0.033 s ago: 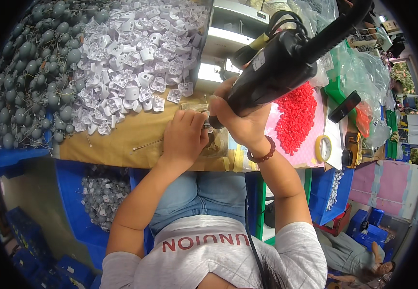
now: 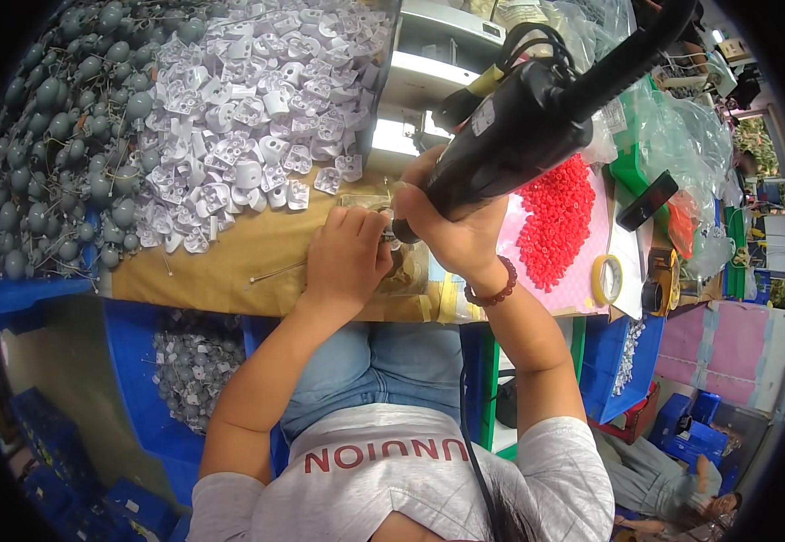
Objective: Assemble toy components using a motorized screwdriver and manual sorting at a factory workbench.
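Observation:
My right hand (image 2: pixel 460 221) is wrapped round a black electric screwdriver (image 2: pixel 510 135), which slants down to the left with its nose low over the bench. A thick black cable leaves its upper end. My left hand (image 2: pixel 347 253) is closed at the screwdriver's tip, fingers bent over a small part I cannot make out. Beneath the fingers lies a clear, flat fixture (image 2: pixel 410 275) on the brown bench covering (image 2: pixel 211 280). Just left of that hand rests a thin metal rod (image 2: pixel 277 273).
White plastic housings (image 2: pixel 257 108) are heaped at the back left, beside grey bulb-like parts with wires (image 2: pixel 49 154). On the right are small red pieces (image 2: pixel 555 221), a yellow tape roll (image 2: pixel 606 278) and a black phone (image 2: pixel 647 200). Blue bins (image 2: pixel 135 388) stand below the bench edge. Another person (image 2: pixel 663 488) is at lower right.

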Motion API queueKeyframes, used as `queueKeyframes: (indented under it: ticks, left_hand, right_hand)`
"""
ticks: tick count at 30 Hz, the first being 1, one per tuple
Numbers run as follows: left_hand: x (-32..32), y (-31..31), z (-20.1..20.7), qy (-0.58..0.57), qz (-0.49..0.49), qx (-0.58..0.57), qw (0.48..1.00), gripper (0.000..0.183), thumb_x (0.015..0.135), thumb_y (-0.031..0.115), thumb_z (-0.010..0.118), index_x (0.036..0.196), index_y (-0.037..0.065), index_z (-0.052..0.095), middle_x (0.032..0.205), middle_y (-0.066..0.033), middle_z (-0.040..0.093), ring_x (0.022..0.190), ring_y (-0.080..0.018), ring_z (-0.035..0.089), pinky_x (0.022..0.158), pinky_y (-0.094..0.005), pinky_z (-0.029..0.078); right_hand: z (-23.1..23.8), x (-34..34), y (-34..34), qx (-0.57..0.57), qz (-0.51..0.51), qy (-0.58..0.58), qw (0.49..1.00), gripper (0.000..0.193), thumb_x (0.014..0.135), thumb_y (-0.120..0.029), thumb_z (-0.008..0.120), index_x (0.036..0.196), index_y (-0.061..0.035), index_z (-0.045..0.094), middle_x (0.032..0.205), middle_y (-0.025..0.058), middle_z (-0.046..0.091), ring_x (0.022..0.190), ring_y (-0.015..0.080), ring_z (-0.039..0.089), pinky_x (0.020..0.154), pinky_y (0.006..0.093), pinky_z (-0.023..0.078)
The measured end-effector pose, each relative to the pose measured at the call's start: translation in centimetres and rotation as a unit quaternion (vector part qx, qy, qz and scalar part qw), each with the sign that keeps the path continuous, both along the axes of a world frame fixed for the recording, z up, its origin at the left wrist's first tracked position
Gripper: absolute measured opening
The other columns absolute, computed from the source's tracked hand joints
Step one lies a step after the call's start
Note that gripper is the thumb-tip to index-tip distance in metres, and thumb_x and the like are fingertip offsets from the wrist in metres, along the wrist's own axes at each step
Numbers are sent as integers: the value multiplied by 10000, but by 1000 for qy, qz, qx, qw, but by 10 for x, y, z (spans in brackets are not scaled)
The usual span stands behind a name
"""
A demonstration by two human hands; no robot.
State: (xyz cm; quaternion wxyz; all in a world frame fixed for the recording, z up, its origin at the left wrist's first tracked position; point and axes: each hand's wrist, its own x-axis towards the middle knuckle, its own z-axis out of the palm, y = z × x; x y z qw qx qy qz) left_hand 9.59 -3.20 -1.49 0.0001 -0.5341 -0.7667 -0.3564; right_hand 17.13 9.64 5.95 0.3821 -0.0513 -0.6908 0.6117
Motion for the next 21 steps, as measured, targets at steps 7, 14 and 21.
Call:
queueKeyframes:
  ticks: [7,14,21]
  left_hand:
    - [-1,0,-1,2,-10,24,1000,374,687,76,710,1027,44,557,962,-94,547,912,-320,535,757,-438,482]
    - [-1,0,-1,4,-10,42,999,383,678,73,713,1020,48,544,966,-97,537,909,-323,533,748,-440,479]
    - [-1,-1,-3,9,-5,22,1000,343,720,97,693,1051,92,601,961,-65,571,943,-283,555,750,-404,480]
  right_hand:
    - [-8,6,7,47,8,-8,999,272,817,104,656,1043,10,537,819,92,641,687,146,624,611,273,515]
    - [-5,6,4,25,10,-19,999,433,826,126,620,1208,37,437,828,104,631,685,163,629,616,291,523]
    - [-2,6,2,23,0,-28,999,600,834,132,599,1365,48,332,835,114,620,681,176,628,624,303,528]
